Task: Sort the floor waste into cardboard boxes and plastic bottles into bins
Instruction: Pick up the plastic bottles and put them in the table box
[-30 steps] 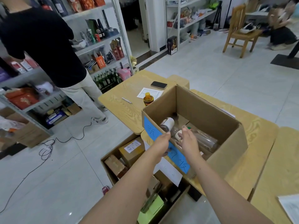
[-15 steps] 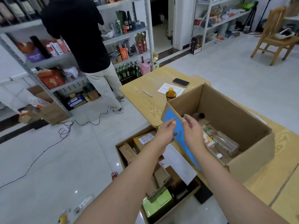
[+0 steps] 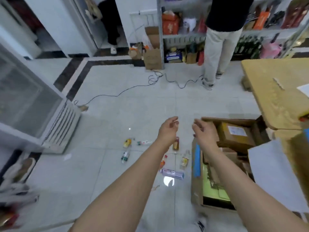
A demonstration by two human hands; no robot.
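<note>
Plastic bottles (image 3: 172, 173) lie scattered on the tiled floor (image 3: 117, 114) at lower centre, just left of an open cardboard box (image 3: 194, 181) holding smaller boxes. Above them the left hand (image 3: 168, 129) and right hand (image 3: 204, 131) hang apart, fingers loosely curled, holding nothing.

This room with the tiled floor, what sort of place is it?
Probably a small shop or its stockroom: packed metal shelves, rows of green bottles low on them, a glass-fronted cooler on the left, and a cardboard box holding packages.
</note>
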